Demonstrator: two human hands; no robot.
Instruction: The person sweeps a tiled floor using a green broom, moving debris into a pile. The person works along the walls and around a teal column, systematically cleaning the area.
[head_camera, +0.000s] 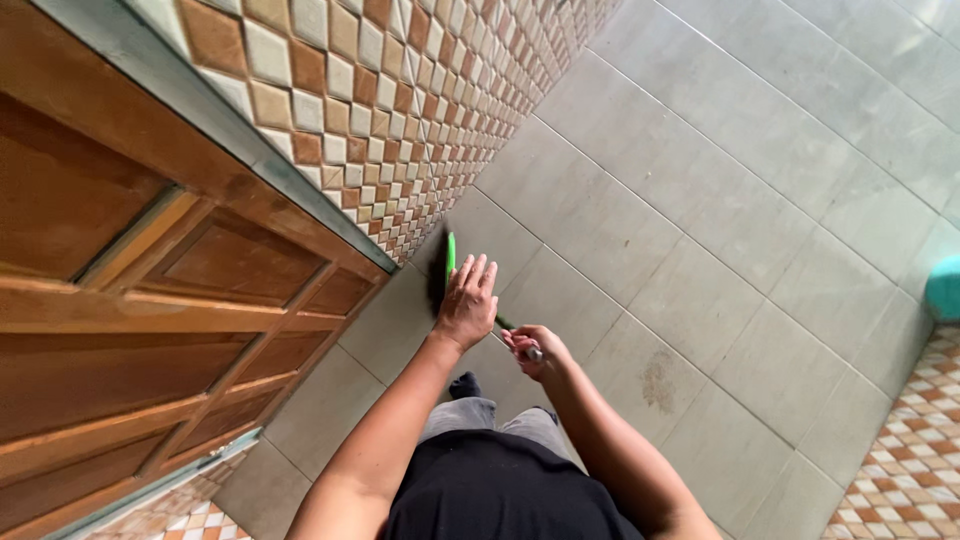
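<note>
Person is standing, looking straight down; black shirt (500, 495) and grey trousers (490, 418) are filling the bottom of the view, with one dark-socked foot (464, 385) showing just past the trousers.

Right hand (532, 350) is closing in a fist around the near end of the handle (505, 324), thin and green, with a pale metal tip poking out of the fist. Grip is looking tight, fingers curled fully over.

Left hand (467, 300) is sitting farther out, palm down, fingers spread loosely and mostly straight. It is resting over the brush (449, 262) near where head meets handle; cannot tell whether the fingers are wrapping it or just pressing on top, since the hand's back is hiding the contact.

Brush is lying just beyond the left hand's fingertips: a narrow green back standing on edge, dark bristles on its left side, touching the grey floor tiles (700, 230) right at the foot of the wall. Handle is running back diagonally from under the left hand to the right fist.

Left of the brush, the brown-and-cream mosaic wall (400, 90) is rising, and beside it a wooden panelled door (150, 300). A brownish stain (658, 380) is marking a tile right of the hands. At far right edge, a teal object (944, 288) is partly cut off.
</note>
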